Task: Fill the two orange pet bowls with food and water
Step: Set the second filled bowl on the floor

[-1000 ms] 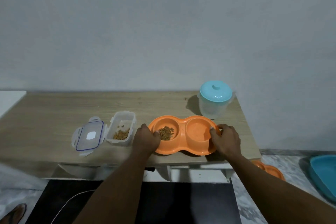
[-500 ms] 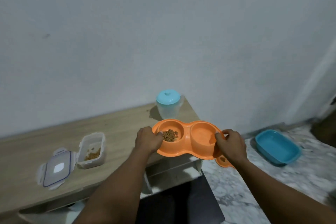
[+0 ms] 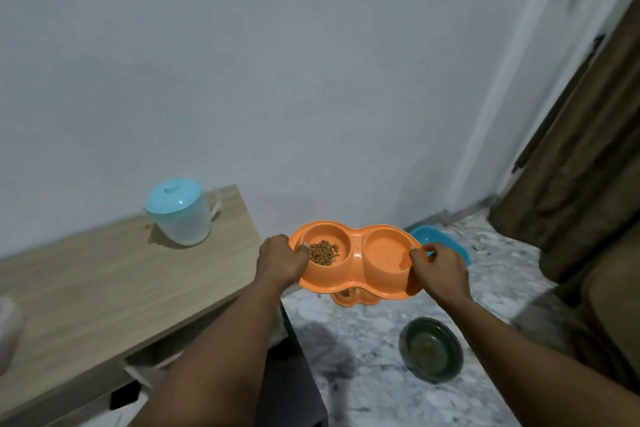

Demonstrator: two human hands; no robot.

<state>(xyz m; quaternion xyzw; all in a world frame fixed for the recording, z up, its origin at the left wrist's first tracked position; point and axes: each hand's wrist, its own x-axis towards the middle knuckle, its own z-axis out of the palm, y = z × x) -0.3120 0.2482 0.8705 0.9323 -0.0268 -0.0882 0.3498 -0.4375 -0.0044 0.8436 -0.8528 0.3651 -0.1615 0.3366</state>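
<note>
I hold an orange double pet bowl (image 3: 356,250) in the air, past the right end of the wooden table (image 3: 104,281) and above the marble floor. My left hand (image 3: 282,262) grips its left rim and my right hand (image 3: 441,270) grips its right rim. Brown kibble (image 3: 323,252) lies in the left cup; the right cup looks orange inside, and I cannot tell whether it holds water. A second orange bowl (image 3: 355,298) sits on the floor just below, mostly hidden. A clear jug with a light blue lid (image 3: 180,211) stands at the table's far right corner.
A blue tray (image 3: 450,243) lies on the floor by the wall, behind my right hand. A dark green bowl (image 3: 431,350) sits on the floor nearer to me. A brown curtain (image 3: 581,184) hangs at the right. A clear container's edge (image 3: 8,329) shows at far left.
Both hands have lifted the orange double bowl off the table and carried it right, out over the floor. The view has swung right, so the food container and lid left the frame.
</note>
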